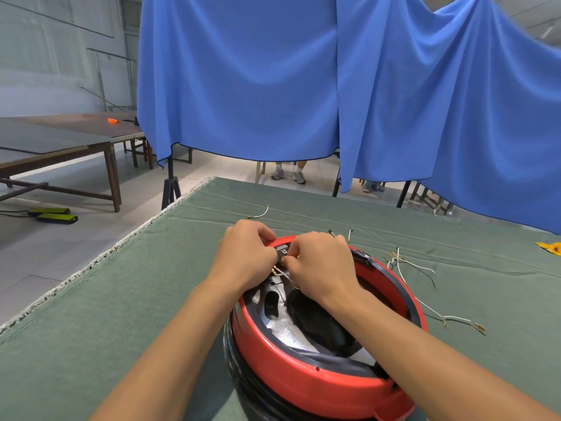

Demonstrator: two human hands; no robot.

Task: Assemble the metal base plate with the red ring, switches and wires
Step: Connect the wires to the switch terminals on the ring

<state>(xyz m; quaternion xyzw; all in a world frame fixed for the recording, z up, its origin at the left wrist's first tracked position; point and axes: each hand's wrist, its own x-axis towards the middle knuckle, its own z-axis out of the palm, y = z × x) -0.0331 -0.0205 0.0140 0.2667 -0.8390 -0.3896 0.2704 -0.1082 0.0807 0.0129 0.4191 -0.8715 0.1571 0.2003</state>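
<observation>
The red ring stands on the green cloth of the table, with the metal base plate inside it. At the ring's far rim sits a black switch, between the 2 hands. The left hand curls its fingers around the rim beside the switch. The right hand pinches something small just under the switch, near thin white wires. Loose wires lie on the cloth to the right.

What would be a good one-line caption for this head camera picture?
Both hands, left and right, work at a black switch on the red ring's far rim, spare wires nearby.
</observation>
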